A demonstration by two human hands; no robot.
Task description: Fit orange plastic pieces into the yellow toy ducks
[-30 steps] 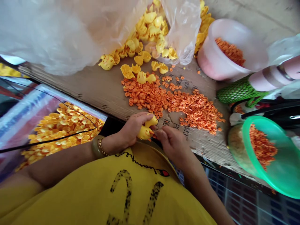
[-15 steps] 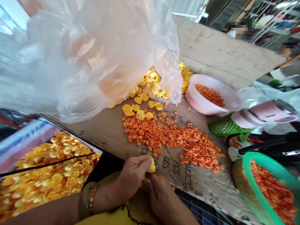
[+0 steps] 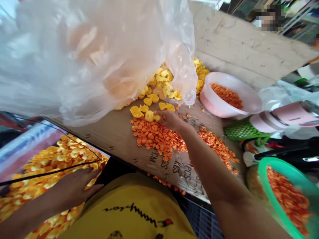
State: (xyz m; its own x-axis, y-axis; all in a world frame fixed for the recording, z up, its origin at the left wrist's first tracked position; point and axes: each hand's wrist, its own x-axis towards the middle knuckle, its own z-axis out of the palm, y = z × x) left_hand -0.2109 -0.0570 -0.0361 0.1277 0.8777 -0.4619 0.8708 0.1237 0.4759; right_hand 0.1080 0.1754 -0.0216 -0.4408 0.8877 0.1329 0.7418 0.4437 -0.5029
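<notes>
At the far end of the orange pile, my right hand [image 3: 169,120] is closed on the right end of a yellow plastic shell piece [image 3: 150,116], its fingertips partly hidden. Small orange plastic pieces [image 3: 159,139] lie in a loose heap beneath and around that hand. Other yellow shell pieces [image 3: 136,112] rest just beyond it on the cardboard [image 3: 99,134]. Low on the left, my left hand [image 3: 74,186] is over a container full of yellow shells [image 3: 47,159], fingers apart, with nothing seen in it.
A big clear plastic bag [image 3: 82,59] bulges over the upper left. To the right stand a pink bowl [image 3: 231,78] and a green-rimmed bowl [image 3: 264,186], both holding orange pieces. A pink bottle [image 3: 281,116] in green netting leans between them. A black cord [image 3: 50,172] crosses the shell container.
The hands were together at the table's edge around a yellow piece. They have separated: the left moved to the shell container, the right reached forward to a yellow shell piece.
</notes>
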